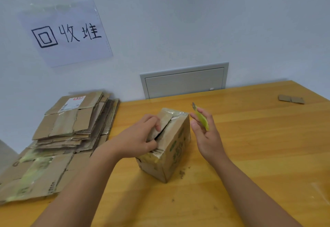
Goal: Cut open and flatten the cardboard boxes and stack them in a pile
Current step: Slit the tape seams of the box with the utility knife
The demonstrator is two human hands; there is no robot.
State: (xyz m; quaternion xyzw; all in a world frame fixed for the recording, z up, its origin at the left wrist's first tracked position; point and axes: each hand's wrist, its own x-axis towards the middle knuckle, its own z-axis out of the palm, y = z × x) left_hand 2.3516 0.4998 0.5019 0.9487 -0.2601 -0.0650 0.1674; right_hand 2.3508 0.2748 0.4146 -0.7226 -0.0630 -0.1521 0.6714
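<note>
A small brown cardboard box (175,148) with green print and tape stands on the wooden table (250,137) in the middle. My left hand (141,137) grips one of its top flaps, fingers curled into the slit along the top. My right hand (205,132) hovers just right of the box and holds a yellow-green utility knife (200,117), blade pointing up and away. A pile of flattened cardboard boxes (67,130) lies on the table's left side.
A small cardboard scrap (291,99) lies at the far right of the table. A paper sign (66,31) with handwritten characters hangs on the wall, and a grey wall panel (184,82) sits behind the table. Crumbs of cardboard (182,173) lie near the box.
</note>
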